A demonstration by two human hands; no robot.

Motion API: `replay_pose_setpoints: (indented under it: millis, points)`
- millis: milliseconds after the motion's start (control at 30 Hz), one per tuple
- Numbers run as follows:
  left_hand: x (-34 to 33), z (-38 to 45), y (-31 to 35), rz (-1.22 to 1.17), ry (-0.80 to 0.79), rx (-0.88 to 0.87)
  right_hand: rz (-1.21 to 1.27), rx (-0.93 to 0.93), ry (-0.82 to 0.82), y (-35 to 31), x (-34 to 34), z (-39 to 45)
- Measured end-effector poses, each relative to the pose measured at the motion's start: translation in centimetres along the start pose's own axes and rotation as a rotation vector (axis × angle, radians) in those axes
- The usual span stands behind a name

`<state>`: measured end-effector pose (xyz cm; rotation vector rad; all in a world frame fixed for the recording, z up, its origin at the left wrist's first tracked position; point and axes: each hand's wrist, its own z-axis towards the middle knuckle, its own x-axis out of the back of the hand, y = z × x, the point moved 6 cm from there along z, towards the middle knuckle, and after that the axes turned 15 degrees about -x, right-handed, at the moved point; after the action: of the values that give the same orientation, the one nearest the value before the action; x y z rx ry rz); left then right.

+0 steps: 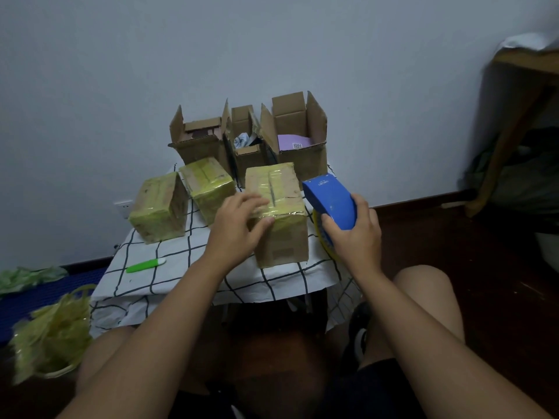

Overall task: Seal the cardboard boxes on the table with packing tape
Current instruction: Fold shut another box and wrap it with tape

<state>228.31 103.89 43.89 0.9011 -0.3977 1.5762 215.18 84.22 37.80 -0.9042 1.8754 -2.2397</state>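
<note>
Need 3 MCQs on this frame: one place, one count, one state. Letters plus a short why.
1. Where does the green pen lie?
A. inside an open box
B. on the checked cloth, left of the left hand
C. on top of a taped box

2. How many boxes at the back stand open?
A. one
B. three
C. five

3. What is the right hand doing?
A. gripping the blue tape dispenser
B. resting flat on the cloth
C. holding the pen

Key: 1 B, the pen lies on bare cloth near the table's front left. 2 B, the open boxes show three sets of raised flaps by the wall. 3 A, its fingers wrap the dispenser beside the front taped box, which the left hand touches.
</note>
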Motion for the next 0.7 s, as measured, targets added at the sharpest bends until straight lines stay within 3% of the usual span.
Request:
replay_pose_setpoints:
  millis: [200, 500, 700]
  points:
    - [-0.8, 0.8, 0.7, 0.148, -0.041, -0.077, 0.004, -0.016, 0.012, 0.0, 0.2, -0.2]
    - [-2.1, 2.6, 3.0, 0.178, -0.108, -0.187, 0.000, -0.020, 0.020, 0.1, 0.1, 0.0]
    - [-2.6, 2.8, 3.4, 0.186, -0.073, -0.122, -0.007, -0.018, 0.018, 0.2, 0.1, -0.1]
